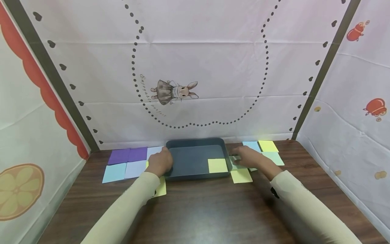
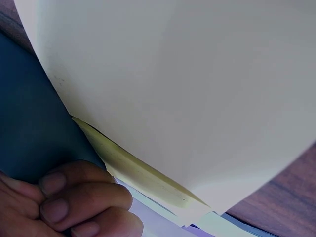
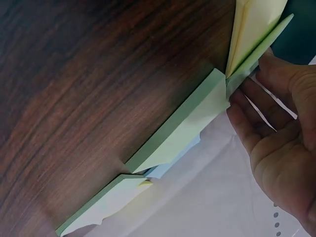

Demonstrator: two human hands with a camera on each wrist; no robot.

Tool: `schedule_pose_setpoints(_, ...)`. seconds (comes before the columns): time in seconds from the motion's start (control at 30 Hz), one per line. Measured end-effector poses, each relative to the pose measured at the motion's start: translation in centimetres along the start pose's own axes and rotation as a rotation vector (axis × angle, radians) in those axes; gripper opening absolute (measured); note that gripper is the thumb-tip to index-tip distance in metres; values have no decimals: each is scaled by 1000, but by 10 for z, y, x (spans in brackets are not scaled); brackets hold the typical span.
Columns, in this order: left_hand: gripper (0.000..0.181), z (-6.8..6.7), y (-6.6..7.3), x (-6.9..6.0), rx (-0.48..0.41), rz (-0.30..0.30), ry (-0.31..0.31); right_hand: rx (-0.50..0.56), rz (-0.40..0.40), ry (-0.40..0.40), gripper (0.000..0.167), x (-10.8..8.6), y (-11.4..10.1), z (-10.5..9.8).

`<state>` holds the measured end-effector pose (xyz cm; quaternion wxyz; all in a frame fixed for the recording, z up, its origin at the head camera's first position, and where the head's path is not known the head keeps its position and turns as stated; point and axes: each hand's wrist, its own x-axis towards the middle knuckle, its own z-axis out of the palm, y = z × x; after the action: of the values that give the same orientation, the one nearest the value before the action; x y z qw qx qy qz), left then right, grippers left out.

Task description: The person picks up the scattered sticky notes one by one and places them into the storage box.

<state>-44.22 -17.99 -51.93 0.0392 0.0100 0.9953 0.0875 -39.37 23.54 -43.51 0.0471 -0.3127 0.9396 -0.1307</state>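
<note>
1. The likeliest slip, in my judgement, is at the right hand (image 1: 250, 158); its grip is narrow, thumb and fingertips set either side of a pale green pad (image 3: 254, 57) just outside the tray (image 1: 189, 159); a pinch on the edges alone could let the pad drop or split its sheets.
2. That pad appears to touch a yellow pad (image 1: 241, 177) by the tray's near right corner; lifting one could drag or stick to the other.
3. The left hand (image 1: 160, 162) is at the tray's left rim with fingers curled; I cannot tell whether its grip holds the rim, a pad or nothing; pressure there could skid the tray along the surface (image 1: 198, 210).
4. The left sleeve (image 1: 134, 205) hangs over a yellow pad in the left group (image 1: 162, 188); loose cloth could brush it askew.
5. One more yellow pad (image 1: 217, 165) lies flat in the tray, near its right wall; a bump could slide it.
6. The pads look like matte paper, square blocks with straight cut edges; the tray is dark, shallow and rectangular with rounded corners; the surface is brown with streaked wood grain; the wall cloth (image 1: 201, 64) behind is white, creased and printed.
</note>
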Motion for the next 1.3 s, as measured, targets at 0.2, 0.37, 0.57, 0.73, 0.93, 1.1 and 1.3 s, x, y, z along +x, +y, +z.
schedule_pose_setpoints(0.2,50,-1,1,-3,6,-3,8,-19,17,6,38,3,-1,2)
schedule_pose_setpoints(0.37,48,1,1,-1,6,-5,2,-40,27,-1,37,6,-2,0)
schedule_pose_setpoints(0.57,45,1,1,-2,8,-7,3,-38,16,-23,36,8,-1,-1)
schedule_pose_setpoints(0.73,45,1,1,-2,8,0,10,-22,11,-28,39,10,-1,-3)
schedule_pose_setpoints(0.93,45,1,2,-2,6,-1,11,14,59,-55,40,10,-3,-7)
schedule_pose_setpoints(1.1,42,0,3,-3,15,0,9,16,83,-53,36,11,-6,-13)
schedule_pose_setpoints(1.3,42,1,1,-1,9,2,4,27,89,-51,23,11,-6,-18)
